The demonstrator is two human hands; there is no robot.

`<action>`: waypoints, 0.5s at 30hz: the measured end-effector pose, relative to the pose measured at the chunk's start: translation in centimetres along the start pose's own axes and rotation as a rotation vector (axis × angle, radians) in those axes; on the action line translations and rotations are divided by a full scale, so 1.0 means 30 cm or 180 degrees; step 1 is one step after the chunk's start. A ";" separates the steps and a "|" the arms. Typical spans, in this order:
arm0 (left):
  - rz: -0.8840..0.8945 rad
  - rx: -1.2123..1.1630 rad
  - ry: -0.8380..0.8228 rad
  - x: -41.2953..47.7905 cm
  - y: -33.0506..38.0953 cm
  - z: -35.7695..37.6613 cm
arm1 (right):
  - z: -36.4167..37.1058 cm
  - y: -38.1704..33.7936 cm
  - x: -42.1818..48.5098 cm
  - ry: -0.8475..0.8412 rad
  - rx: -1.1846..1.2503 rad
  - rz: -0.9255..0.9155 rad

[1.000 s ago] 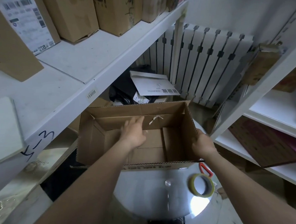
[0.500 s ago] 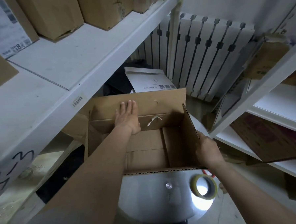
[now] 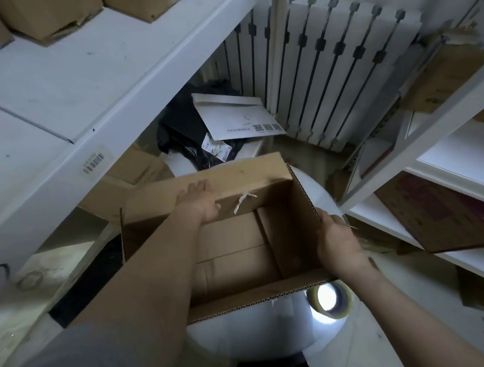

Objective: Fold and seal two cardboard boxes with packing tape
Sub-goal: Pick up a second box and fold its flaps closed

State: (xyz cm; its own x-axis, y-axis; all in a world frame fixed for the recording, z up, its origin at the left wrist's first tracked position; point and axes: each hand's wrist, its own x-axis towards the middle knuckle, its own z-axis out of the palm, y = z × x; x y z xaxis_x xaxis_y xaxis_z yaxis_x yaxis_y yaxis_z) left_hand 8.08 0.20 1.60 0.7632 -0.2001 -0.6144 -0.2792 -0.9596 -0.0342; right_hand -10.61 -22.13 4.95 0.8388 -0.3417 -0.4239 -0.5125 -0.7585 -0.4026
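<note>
An open brown cardboard box (image 3: 239, 256) sits on a round white table (image 3: 260, 339), its top flaps up. My left hand (image 3: 199, 199) lies flat on the inside of the far long flap, fingers straight, thumb over the fold. My right hand (image 3: 339, 242) grips the box's right side wall near its front corner. A roll of clear packing tape (image 3: 329, 302) lies flat on the table just in front of the box's right corner. A scrap of old tape (image 3: 243, 200) hangs from the far wall.
White shelving (image 3: 71, 108) with several cardboard boxes runs along the left; another white shelf unit (image 3: 443, 189) stands on the right. A white radiator (image 3: 327, 66) is behind. A white mailer envelope (image 3: 237, 116) and black bags lie beyond the box.
My left hand moved from the box's inside up onto the far flap, which now stands raised. The right hand slid up along the right wall. The view tilted downward.
</note>
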 end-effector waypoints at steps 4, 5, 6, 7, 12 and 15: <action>-0.0035 -0.0351 0.0651 -0.091 0.015 -0.077 | -0.005 -0.007 -0.008 -0.0010 0.0044 0.0070; -0.0031 -0.0402 0.0855 -0.143 0.013 -0.092 | -0.011 -0.012 -0.019 -0.0015 0.0097 0.0061; -0.0020 -0.0437 0.1021 -0.195 0.013 -0.100 | -0.017 -0.014 -0.026 -0.0014 0.0154 0.0066; -0.0029 -0.0481 0.1147 -0.245 0.009 -0.101 | -0.022 -0.013 -0.029 -0.0012 0.0209 0.0085; -0.0482 -0.0341 0.1491 -0.499 -0.085 0.017 | -0.042 -0.010 -0.060 0.0073 0.0318 0.0130; -0.1137 -0.0639 0.1275 -0.591 -0.140 0.131 | -0.041 -0.008 -0.072 0.0106 0.0305 0.0104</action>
State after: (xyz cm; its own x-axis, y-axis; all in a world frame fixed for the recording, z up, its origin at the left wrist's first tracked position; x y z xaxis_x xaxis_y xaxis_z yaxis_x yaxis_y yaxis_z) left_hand -6.57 8.57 9.54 0.9621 0.1216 -0.2441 0.1228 -0.9924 -0.0103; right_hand -12.07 -21.89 6.95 0.8262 -0.3850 -0.4114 -0.5536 -0.6906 -0.4655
